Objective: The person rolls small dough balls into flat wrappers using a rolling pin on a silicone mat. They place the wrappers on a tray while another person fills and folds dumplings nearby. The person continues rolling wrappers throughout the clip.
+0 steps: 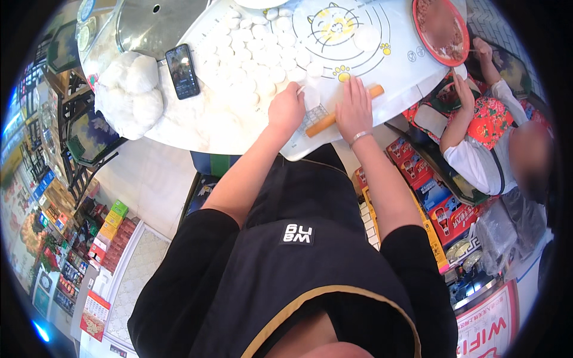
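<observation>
My left hand (286,107) pinches the edge of a thin, pale dough wrapper (312,96) that lies on the printed white pastry mat (398,85). Flat across a wooden rolling pin (322,124) rests my right hand (356,109), palm down with fingers stretched forward. The pin lies slantwise, just right of the wrapper. Beyond my left hand, several small flattened dough pieces (258,47) cover the mat's left part. A rolled round wrapper (367,38) sits alone on the printed cat face.
A smartphone (182,71) and plastic-wrapped dough (130,94) lie at the left, near a metal lid (156,27). At the right, another person (483,121) holds a wrapper (459,70) near a red bowl of filling (441,31). The table edge (215,152) curves before me.
</observation>
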{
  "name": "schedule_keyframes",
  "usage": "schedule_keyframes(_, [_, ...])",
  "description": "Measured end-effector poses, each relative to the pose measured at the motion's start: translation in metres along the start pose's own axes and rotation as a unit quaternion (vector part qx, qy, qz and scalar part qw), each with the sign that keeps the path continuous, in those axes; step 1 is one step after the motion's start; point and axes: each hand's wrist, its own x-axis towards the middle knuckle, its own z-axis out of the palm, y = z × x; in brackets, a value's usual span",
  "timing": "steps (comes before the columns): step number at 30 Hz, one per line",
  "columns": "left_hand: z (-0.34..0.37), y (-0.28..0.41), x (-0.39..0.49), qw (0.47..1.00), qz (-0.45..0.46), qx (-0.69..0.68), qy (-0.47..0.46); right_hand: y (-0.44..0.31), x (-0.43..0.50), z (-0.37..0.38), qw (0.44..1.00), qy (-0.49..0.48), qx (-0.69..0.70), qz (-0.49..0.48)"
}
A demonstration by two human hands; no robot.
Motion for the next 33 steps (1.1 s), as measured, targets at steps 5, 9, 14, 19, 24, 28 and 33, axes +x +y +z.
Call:
schedule_keyframes(5, [0.0, -0.006, 0.012, 0.979, 0.157, 0.113, 0.06, -0.035, 0.096, 0.03, 0.989, 0.127, 0.077, -0.025])
schedule_keyframes(9, [0.003, -0.008, 0.026, 0.993, 0.083, 0.081, -0.001, -0.035, 0.104, 0.033, 0.97, 0.193, 0.117, -0.092])
schedule_keyframes(14, [-0.005, 0.001, 0.011, 1.0, -0.001, -0.024, -0.002, -0.003, 0.012, 0.002, 0.999, 0.042, 0.015, -0.03])
schedule_keyframes(19, [-0.003, 0.0, 0.006, 0.99, 0.072, 0.085, -0.091, -0.022, 0.056, 0.017, 0.993, 0.108, 0.031, -0.031])
schedule_keyframes(24, [0.0, -0.008, 0.023, 0.982, 0.139, 0.124, -0.009, -0.034, 0.093, 0.038, 0.987, 0.133, 0.084, -0.03])
schedule_keyframes(28, [-0.004, -0.002, 0.023, 0.997, 0.054, 0.054, -0.028, -0.008, 0.027, 0.018, 0.999, 0.011, -0.044, 0.0])
schedule_keyframes(33, [-0.007, -0.002, 0.011, 0.995, 0.068, 0.026, -0.068, -0.012, 0.033, 0.007, 0.998, 0.064, -0.005, -0.005])
